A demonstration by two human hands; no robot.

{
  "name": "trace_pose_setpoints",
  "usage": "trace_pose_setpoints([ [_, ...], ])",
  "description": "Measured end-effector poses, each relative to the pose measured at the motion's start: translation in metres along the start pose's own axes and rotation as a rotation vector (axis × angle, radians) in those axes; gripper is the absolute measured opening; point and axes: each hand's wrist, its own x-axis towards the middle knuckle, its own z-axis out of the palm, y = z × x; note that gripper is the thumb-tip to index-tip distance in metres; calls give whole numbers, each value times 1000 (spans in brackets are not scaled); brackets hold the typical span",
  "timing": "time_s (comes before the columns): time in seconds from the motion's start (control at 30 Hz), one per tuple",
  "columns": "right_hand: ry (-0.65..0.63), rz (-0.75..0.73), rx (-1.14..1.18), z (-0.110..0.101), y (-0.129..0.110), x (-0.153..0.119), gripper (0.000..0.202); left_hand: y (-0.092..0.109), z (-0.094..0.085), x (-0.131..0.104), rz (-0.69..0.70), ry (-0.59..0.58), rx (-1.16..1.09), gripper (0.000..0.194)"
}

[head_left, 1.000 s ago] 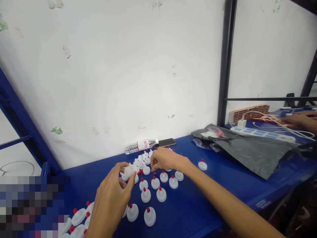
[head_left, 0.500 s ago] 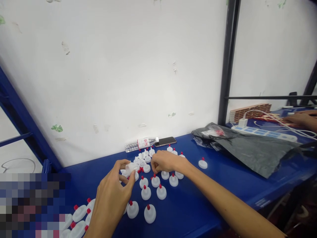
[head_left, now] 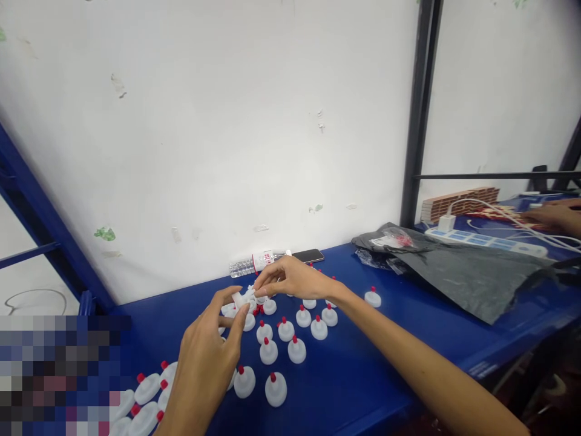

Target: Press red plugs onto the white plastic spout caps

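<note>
My left hand (head_left: 206, 345) pinches a white plastic nozzle cap (head_left: 241, 298) between thumb and fingers, its narrow tip pointing up and right. My right hand (head_left: 297, 280) meets that tip with its fingertips pressed together; whatever lies between them is too small to make out. Beneath both hands is a heap of loose white caps (head_left: 269, 307) with small red tips (head_left: 259, 309) among them. Several white caps with red tips stand on the blue table around the hands, such as a capped nozzle (head_left: 276, 390) near the front and a single capped nozzle (head_left: 373, 297) to the right.
Against the wall lie a clear water bottle (head_left: 245, 267) and a phone (head_left: 311, 255). A dark grey plastic bag (head_left: 467, 281) covers the table's right side beside a power strip (head_left: 490, 241). Another person's hand (head_left: 556, 216) shows at far right. More red-tipped caps (head_left: 147, 389) sit at lower left.
My right hand has risen from the table beside the heap and moved left to the tip of the white nozzle cap. My left hand keeps its hold, almost in place.
</note>
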Motion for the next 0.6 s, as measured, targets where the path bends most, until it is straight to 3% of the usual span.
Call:
trace_pose_setpoints([
  [0.6,42,-48,67,3,3,1,31,1,0,1,20,27,-42,42],
])
